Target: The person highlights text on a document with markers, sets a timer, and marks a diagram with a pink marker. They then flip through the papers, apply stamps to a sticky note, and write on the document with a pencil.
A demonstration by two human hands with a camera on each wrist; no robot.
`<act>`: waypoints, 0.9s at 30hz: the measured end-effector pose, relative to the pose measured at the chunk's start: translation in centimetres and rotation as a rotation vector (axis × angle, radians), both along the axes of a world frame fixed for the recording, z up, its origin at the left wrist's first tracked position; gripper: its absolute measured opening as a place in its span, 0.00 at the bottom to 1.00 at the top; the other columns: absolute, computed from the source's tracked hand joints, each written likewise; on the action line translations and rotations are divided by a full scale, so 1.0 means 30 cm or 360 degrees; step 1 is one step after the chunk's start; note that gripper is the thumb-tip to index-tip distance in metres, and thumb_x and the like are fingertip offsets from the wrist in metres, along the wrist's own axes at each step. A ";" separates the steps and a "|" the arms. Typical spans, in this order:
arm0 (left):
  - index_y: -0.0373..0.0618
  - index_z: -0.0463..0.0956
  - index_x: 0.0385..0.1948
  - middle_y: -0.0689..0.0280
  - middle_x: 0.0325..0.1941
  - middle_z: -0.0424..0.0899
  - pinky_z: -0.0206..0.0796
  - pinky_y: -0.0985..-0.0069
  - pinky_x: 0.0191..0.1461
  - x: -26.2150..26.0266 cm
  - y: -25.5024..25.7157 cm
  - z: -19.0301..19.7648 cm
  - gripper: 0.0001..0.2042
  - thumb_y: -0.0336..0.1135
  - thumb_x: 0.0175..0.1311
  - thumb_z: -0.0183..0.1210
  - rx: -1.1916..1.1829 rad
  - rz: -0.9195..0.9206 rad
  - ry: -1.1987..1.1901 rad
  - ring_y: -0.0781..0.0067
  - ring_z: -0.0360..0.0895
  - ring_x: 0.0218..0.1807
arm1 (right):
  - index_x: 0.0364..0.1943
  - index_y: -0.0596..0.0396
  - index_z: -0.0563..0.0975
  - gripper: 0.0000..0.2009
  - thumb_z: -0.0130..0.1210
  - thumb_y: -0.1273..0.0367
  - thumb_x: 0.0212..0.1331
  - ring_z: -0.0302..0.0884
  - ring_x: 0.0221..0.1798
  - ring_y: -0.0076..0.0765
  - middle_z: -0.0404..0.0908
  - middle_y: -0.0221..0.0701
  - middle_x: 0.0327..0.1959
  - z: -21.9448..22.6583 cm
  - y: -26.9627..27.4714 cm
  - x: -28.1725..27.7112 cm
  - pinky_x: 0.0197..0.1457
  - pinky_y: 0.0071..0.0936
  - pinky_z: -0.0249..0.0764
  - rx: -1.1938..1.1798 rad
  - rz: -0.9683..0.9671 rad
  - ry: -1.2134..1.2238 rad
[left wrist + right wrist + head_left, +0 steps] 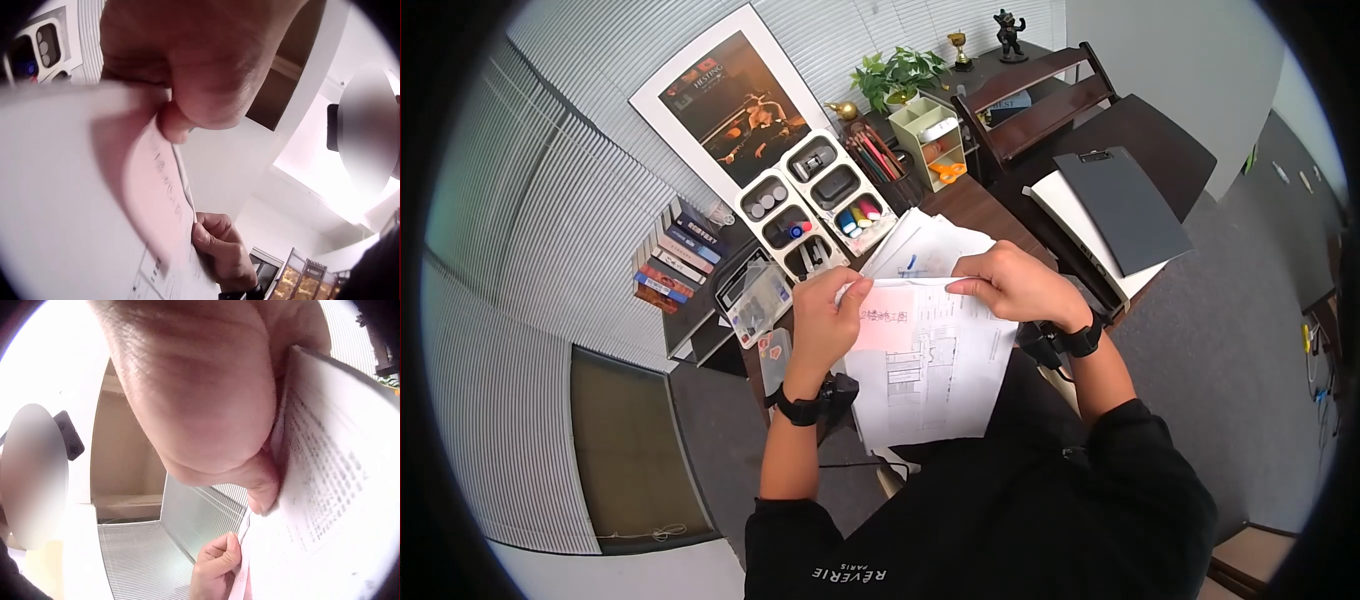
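Note:
Both hands hold up a stack of printed paper sheets (pixel 960 390) by its top edge, in front of the body. The left hand (pixel 828 315) pinches the top left corner, thumb on the near face. At the upper right, the right hand (pixel 1015 285) grips the same edge between thumb and curled fingers. A pink sticky note (pixel 886 320) with handwriting lies on the front sheet near the left thumb; its lower part curls away from the page in the left wrist view. Line drawings and small print cover the front sheet. More loose papers (pixel 930 240) lie on the desk behind.
Beyond the papers stand white organizer trays (pixel 795 200) with small items, a pen holder (pixel 890 175) and a green box (pixel 930 135) holding orange scissors (pixel 947 172). A dark clipboard (pixel 1125 210) lies on a white box at right. Books (pixel 680 255) stand at left.

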State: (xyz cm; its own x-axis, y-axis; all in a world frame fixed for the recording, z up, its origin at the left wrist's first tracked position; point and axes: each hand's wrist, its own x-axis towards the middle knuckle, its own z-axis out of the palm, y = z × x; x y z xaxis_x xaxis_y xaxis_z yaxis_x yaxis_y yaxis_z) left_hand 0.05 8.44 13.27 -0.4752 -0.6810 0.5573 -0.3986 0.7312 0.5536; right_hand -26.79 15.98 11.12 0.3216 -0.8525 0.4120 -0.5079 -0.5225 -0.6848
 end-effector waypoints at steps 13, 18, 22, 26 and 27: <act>0.38 0.77 0.29 0.57 0.27 0.77 0.67 0.60 0.35 -0.082 0.058 -0.006 0.06 0.25 0.55 0.66 -0.0448 -0.0329 -0.0483 0.52 0.77 0.32 | 0.31 0.60 0.82 0.10 0.59 0.66 0.65 0.77 0.28 0.58 0.77 0.48 0.19 0.033 0.011 0.088 0.33 0.48 0.70 -0.0054 -0.0008 0.0317; 0.38 0.77 0.28 0.58 0.25 0.76 0.67 0.61 0.34 -0.082 0.055 0.001 0.06 0.25 0.55 0.66 -0.0489 -0.0345 -0.0522 0.53 0.77 0.30 | 0.31 0.59 0.81 0.10 0.60 0.66 0.64 0.78 0.28 0.57 0.78 0.47 0.20 0.044 0.008 0.064 0.33 0.47 0.70 -0.0047 -0.0003 0.0302; 0.38 0.77 0.29 0.58 0.26 0.77 0.67 0.62 0.33 -0.035 0.053 0.023 0.06 0.25 0.54 0.67 -0.0481 -0.0264 -0.0470 0.53 0.77 0.30 | 0.35 0.60 0.82 0.05 0.62 0.71 0.61 0.80 0.26 0.49 0.82 0.43 0.25 0.023 0.020 -0.003 0.30 0.36 0.71 -0.0137 0.0014 -0.0038; 0.37 0.78 0.29 0.57 0.26 0.77 0.67 0.63 0.33 -0.025 0.057 0.016 0.05 0.25 0.55 0.66 -0.0405 -0.0275 -0.0475 0.54 0.77 0.30 | 0.36 0.62 0.83 0.05 0.60 0.73 0.63 0.79 0.25 0.50 0.81 0.45 0.24 -0.016 0.027 -0.016 0.30 0.36 0.71 -0.0142 0.0025 -0.0057; 0.37 0.78 0.29 0.57 0.26 0.77 0.67 0.63 0.33 -0.029 0.054 0.012 0.05 0.25 0.55 0.66 -0.0410 -0.0290 -0.0475 0.54 0.77 0.30 | 0.36 0.62 0.83 0.05 0.60 0.73 0.63 0.79 0.25 0.50 0.81 0.45 0.24 -0.015 0.028 -0.019 0.30 0.36 0.71 -0.0145 0.0009 -0.0058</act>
State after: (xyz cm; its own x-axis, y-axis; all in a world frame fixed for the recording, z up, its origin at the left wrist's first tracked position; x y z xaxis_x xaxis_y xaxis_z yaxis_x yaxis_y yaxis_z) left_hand -0.82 10.06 13.65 -0.7410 -0.4276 0.5178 -0.3650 0.9037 0.2238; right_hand -27.35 16.82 10.67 0.3097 -0.8092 0.4992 -0.4802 -0.5863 -0.6525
